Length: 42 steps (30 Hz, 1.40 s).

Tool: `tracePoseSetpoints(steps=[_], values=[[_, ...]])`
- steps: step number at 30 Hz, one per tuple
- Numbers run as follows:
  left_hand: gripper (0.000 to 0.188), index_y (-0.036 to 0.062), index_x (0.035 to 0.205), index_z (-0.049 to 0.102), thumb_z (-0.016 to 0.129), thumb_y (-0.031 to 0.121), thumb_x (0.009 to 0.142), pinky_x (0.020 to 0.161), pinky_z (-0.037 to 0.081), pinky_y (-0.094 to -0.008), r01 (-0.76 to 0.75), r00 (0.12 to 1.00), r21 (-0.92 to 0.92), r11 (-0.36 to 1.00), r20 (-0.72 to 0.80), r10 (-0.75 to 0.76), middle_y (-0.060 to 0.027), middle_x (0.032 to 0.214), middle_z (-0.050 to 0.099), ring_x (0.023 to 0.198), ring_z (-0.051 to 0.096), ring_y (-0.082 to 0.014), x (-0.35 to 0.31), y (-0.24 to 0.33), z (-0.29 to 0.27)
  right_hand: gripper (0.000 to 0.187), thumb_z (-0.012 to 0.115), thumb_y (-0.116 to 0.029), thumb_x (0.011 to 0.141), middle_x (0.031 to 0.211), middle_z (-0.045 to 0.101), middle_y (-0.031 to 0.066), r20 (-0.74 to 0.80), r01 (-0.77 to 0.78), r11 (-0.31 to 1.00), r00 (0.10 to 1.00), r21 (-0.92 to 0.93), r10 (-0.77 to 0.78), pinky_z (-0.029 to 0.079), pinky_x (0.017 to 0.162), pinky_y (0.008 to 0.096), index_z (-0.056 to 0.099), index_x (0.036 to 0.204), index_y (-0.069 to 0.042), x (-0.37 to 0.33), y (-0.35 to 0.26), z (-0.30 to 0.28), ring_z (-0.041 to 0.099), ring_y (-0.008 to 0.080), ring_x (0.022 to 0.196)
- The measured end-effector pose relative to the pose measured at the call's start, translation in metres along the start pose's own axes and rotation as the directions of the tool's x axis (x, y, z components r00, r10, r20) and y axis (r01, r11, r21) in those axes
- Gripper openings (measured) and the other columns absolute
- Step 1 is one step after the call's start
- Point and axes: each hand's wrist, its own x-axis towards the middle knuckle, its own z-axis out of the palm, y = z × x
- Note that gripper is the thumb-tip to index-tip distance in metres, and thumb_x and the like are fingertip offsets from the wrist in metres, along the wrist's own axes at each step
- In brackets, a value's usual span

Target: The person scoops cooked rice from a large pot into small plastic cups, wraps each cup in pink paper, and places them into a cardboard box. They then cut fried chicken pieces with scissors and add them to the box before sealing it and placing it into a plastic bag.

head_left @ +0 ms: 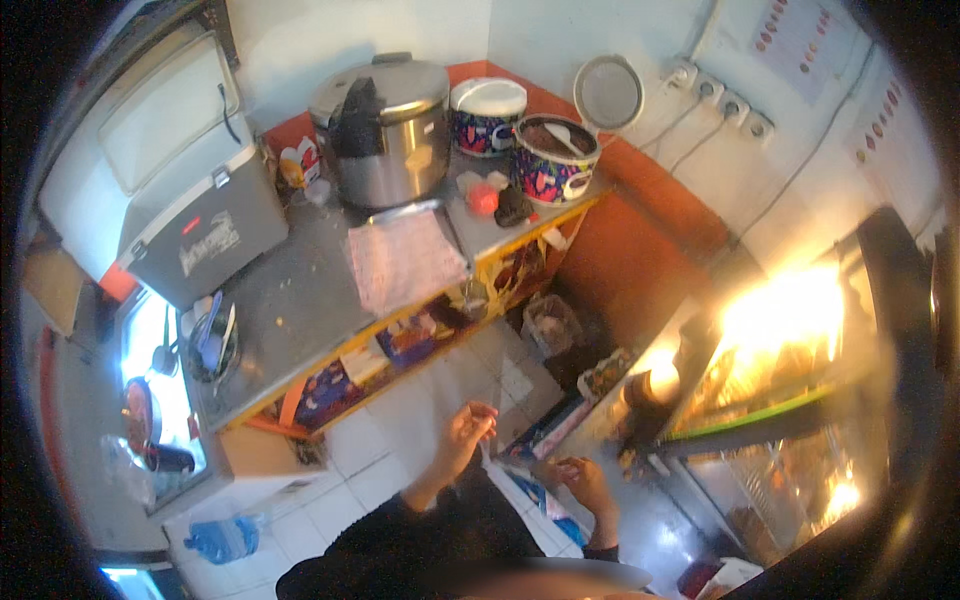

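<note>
My left hand (466, 438) is raised in front of my body, with its thumb and fingers pressed together. A thin, pale strip runs just below its fingertips, but I cannot make out what it is. To its right, my right hand (588, 486) has its fingers curled in. Whatever those fingers hold, if anything, is too blurred to name. Below and between the hands lies a blue and white packet (560, 520). Both hands are away from the counter, and the nearest thing on it is a stack of pink paper sheets (405, 262) at its front edge.
On the metal counter (290, 320) stand a grey cooler box (215, 225) with its lid up, a large steel rice cooker (385, 135) and two patterned pots (553, 165). A lit glass display case (780, 400) is at the right. A blue water jug (222, 538) lies on the floor.
</note>
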Motion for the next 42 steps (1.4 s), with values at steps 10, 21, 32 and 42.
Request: tracePoseSetpoints(steps=[10, 21, 32, 42], values=[[0.019, 0.0031, 0.11, 0.057, 0.053, 0.015, 0.095, 0.071, 0.048, -0.0266, 0.061, 0.941, 0.02, 0.998, -0.334, -0.051, -0.0037, 0.089, 0.059, 0.077, 0.058, -0.0129, 0.139, 0.031, -0.12, 0.022, 0.062, -0.012, 0.082, 0.11, 0.058, 0.0188, -0.265, 0.481, 0.875, 0.839, -0.048, -0.475, 0.041, 0.091, 0.0437, 0.06, 0.102, -0.002, 0.488, -0.023, 0.018, 0.051, 0.0378, 0.105], [0.018, 0.0042, 0.1, 0.057, 0.06, 0.02, 0.091, 0.067, 0.05, -0.0286, -0.166, 0.853, 0.187, 0.968, -0.466, 0.236, -0.0047, 0.083, 0.059, 0.075, 0.061, -0.0149, 0.292, 0.066, -0.212, 0.014, 0.059, -0.017, 0.087, 0.096, 0.062, 0.0107, -0.579, 0.173, 0.973, 0.783, -0.151, -0.228, 0.05, 0.073, 0.0423, 0.058, 0.1, -0.011, 0.731, -0.011, 0.028, 0.06, 0.0298, 0.092], [0.057, 0.0023, 0.126, 0.049, 0.058, 0.043, 0.087, 0.101, 0.04, -0.0477, -0.345, 0.933, -0.413, 0.843, -0.056, 0.355, -0.0182, 0.119, 0.057, 0.113, 0.054, -0.0355, 0.495, 0.135, -0.105, 0.006, 0.057, -0.007, 0.091, 0.086, 0.058, 0.0027, 0.013, 0.063, 0.642, 0.994, 0.764, -0.113, 0.046, 0.071, 0.0274, 0.054, 0.094, -0.004, 0.62, -0.067, -0.051, 0.052, 0.0098, 0.08], [0.07, 0.0016, 0.118, 0.053, 0.045, 0.063, 0.086, 0.089, 0.046, -0.0441, 0.386, 0.856, -0.727, 0.568, 0.511, 0.073, -0.0205, 0.111, 0.058, 0.099, 0.058, -0.0326, 0.491, 0.035, -0.025, 0.017, 0.066, -0.017, 0.082, 0.089, 0.064, 0.0127, -0.456, 0.104, 0.819, 0.788, -0.564, -0.414, 0.043, 0.078, 0.0447, 0.057, 0.093, -0.006, 0.763, 0.034, -0.284, 0.059, 0.0348, 0.083]])
